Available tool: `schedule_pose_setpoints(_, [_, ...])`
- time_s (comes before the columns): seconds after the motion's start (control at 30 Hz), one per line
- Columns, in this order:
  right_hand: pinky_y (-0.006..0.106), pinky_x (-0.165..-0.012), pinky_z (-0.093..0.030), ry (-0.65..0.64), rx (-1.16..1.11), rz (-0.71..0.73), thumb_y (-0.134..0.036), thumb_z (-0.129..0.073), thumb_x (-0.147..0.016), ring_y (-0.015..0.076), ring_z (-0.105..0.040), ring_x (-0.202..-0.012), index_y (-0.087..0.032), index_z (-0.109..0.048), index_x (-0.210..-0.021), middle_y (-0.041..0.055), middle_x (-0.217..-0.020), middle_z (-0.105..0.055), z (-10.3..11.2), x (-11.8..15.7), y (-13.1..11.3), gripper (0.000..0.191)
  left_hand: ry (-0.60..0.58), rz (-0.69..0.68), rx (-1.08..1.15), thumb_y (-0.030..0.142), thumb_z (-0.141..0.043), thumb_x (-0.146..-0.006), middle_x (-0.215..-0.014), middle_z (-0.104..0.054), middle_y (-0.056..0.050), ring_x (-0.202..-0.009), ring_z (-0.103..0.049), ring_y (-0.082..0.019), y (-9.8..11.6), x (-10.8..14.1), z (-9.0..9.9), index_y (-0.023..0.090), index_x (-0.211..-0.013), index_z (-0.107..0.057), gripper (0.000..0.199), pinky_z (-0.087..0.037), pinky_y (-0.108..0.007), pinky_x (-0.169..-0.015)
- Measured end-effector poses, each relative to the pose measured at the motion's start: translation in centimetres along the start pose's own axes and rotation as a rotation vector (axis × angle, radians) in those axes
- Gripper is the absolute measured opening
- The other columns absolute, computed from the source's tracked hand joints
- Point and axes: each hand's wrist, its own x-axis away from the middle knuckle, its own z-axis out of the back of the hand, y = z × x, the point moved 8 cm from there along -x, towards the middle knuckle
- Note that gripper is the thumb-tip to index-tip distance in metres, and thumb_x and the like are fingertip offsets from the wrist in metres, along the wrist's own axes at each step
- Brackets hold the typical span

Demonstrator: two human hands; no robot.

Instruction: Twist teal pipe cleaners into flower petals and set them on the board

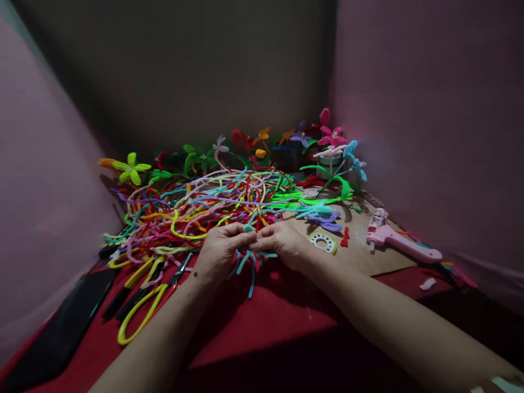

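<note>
My left hand [221, 246] and my right hand [283, 244] meet above the front of the red-covered table, fingertips pinched together. Between them they grip light-blue pipe cleaners [251, 278], whose short ends dangle below the fingers. A small teal patch [248, 228] shows at my left fingertips; its exact shape is too small to tell. Right behind the hands lies a big tangle of pipe cleaners [213, 199] in many colours. Yellow-handled scissors [141, 314] rest beside my left wrist.
On the right, a pink glue gun [403, 244] lies on a brown board [364, 261], near a white-and-yellow ring [323, 242]. Pipe-cleaner flowers [131, 168] line the back. A black flat object [61, 333] sits at left. Pink cloth [426, 109] hangs at both sides.
</note>
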Motion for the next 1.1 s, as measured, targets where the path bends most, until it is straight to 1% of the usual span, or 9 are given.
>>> schedule_pose_setpoints(0.13, [0.024,-0.047,-0.030,-0.018,-0.058,-0.095,-0.025,-0.077,-0.045,0.0067,-0.042,-0.041,-0.011,-0.057,-0.050,-0.0040,-0.043,-0.050,0.2,-0.2,0.8,0.025,-0.003,0.014,0.005,0.026,-0.070,-0.062,-0.060,-0.059,0.001,-0.053,-0.051,-0.008,-0.1,0.2,-0.5,0.014,-0.065,-0.064,0.014,-0.042,-0.021,-0.054])
schedule_pose_setpoints(0.33, [0.023,-0.043,-0.024,0.016,-0.043,-0.064,-0.021,-0.074,-0.049,0.0048,-0.034,-0.037,-0.014,-0.049,-0.045,-0.0069,-0.039,-0.043,0.5,-0.2,0.5,0.027,0.017,0.001,0.047,0.028,-0.069,-0.065,-0.057,-0.056,0.003,-0.050,-0.048,-0.006,-0.2,0.0,-0.6,0.013,-0.067,-0.062,0.017,-0.039,-0.019,-0.052])
schedule_pose_setpoints(0.53, [0.024,-0.043,-0.026,-0.053,-0.059,-0.092,-0.019,-0.070,-0.050,0.0063,-0.038,-0.038,-0.014,-0.051,-0.046,-0.0049,-0.040,-0.047,-0.2,0.1,0.6,0.021,-0.069,0.130,0.240,0.029,-0.071,-0.062,-0.060,-0.056,0.002,-0.048,-0.050,-0.008,-1.3,-0.4,-1.0,0.016,-0.075,-0.060,0.021,-0.041,-0.022,-0.050])
schedule_pose_setpoints(0.6, [0.023,-0.043,-0.025,-0.046,-0.043,-0.084,-0.019,-0.071,-0.049,0.0053,-0.036,-0.037,-0.014,-0.050,-0.045,-0.0058,-0.039,-0.046,-0.3,0.2,0.5,0.022,-0.069,0.110,0.175,0.030,-0.071,-0.062,-0.054,-0.052,0.003,-0.044,-0.044,-0.006,-0.9,-0.5,-0.6,0.014,-0.068,-0.060,0.020,-0.036,-0.019,-0.046])
schedule_pose_setpoints(0.7, [0.022,-0.040,-0.021,-0.020,0.016,-0.073,-0.019,-0.071,-0.049,0.0039,-0.030,-0.034,-0.015,-0.047,-0.042,-0.0075,-0.035,-0.040,-0.4,0.4,0.2,0.026,-0.007,0.031,0.010,0.031,-0.071,-0.061,-0.049,-0.048,0.004,-0.043,-0.038,-0.005,0.1,-0.4,0.0,0.014,-0.059,-0.058,0.022,-0.031,-0.018,-0.043])
schedule_pose_setpoints(0.83, [0.022,-0.038,-0.022,0.007,0.026,-0.058,-0.019,-0.070,-0.050,0.0045,-0.031,-0.032,-0.015,-0.044,-0.039,-0.0074,-0.032,-0.038,-0.4,0.4,0.1,0.029,0.164,-0.098,-0.286,0.034,-0.066,-0.063,-0.050,-0.049,0.003,-0.047,-0.040,-0.008,1.5,0.2,0.5,0.014,-0.057,-0.058,0.022,-0.033,-0.021,-0.047])
schedule_pose_setpoints(0.97, [0.023,-0.037,-0.027,-0.001,-0.007,-0.095,-0.021,-0.071,-0.048,0.0067,-0.036,-0.032,-0.016,-0.044,-0.041,-0.0061,-0.033,-0.041,-0.3,0.3,0.5,0.029,0.302,-0.292,-0.567,0.032,-0.061,-0.068,-0.057,-0.054,0.002,-0.056,-0.047,-0.010,3.0,0.8,0.3,0.016,-0.059,-0.058,0.018,-0.036,-0.022,-0.055])
schedule_pose_setpoints(1.03, [0.022,-0.038,-0.028,-0.001,0.008,-0.092,-0.023,-0.071,-0.049,0.0064,-0.037,-0.033,-0.015,-0.046,-0.042,-0.0054,-0.033,-0.043,-0.2,0.3,0.4,0.027,0.311,-0.330,-0.591,0.031,-0.060,-0.069,-0.058,-0.055,0.002,-0.057,-0.048,-0.010,3.3,0.8,0.2,0.016,-0.059,-0.058,0.018,-0.037,-0.022,-0.056])
schedule_pose_setpoints(1.1, [0.022,-0.040,-0.031,0.012,0.017,-0.072,-0.024,-0.071,-0.052,0.0068,-0.040,-0.035,-0.013,-0.052,-0.046,-0.0034,-0.037,-0.048,0.1,0.3,0.0,0.023,0.257,-0.273,-0.485,0.033,-0.058,-0.071,-0.054,-0.051,0.003,-0.052,-0.044,-0.009,2.9,0.4,0.2,0.015,-0.061,-0.058,0.020,-0.035,-0.021,-0.051])
